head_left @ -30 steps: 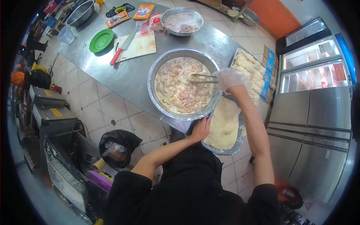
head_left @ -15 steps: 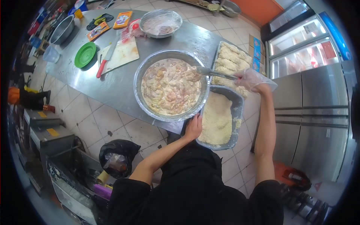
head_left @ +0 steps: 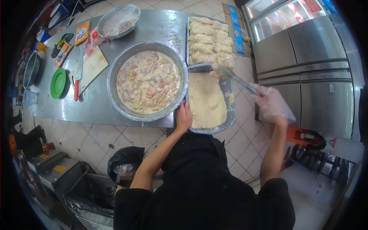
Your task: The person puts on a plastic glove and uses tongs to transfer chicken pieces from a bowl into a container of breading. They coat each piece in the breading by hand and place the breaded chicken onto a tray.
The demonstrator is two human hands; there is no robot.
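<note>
My right hand [head_left: 273, 102], in a clear plastic glove, is closed round metal tongs [head_left: 243, 82]. At the tongs' tips a piece of chicken [head_left: 217, 72] hangs over the far end of a grey tub [head_left: 231, 120] of pale breading crumbs [head_left: 207, 101]. My bare left hand [head_left: 184, 118] grips the tub's left edge, close beside the rim of a large metal bowl [head_left: 115, 101]. That bowl holds raw chicken pieces [head_left: 149, 82] in creamy batter. Beyond the tub, a tray [head_left: 188, 42] carries rows of breaded chicken [head_left: 211, 42].
On the steel table [head_left: 103, 111] are a red-handled knife [head_left: 76, 86], a cutting board [head_left: 94, 65], a green plate [head_left: 58, 83] and a film-covered bowl [head_left: 119, 23]. A black bag [head_left: 124, 163] is below the table; steel refrigerators [head_left: 326, 92] stand at right.
My right hand has drawn the tongs from over the bowl to above the tub, with a chicken piece in them. My left hand stays at the tub's edge. The view has turned.
</note>
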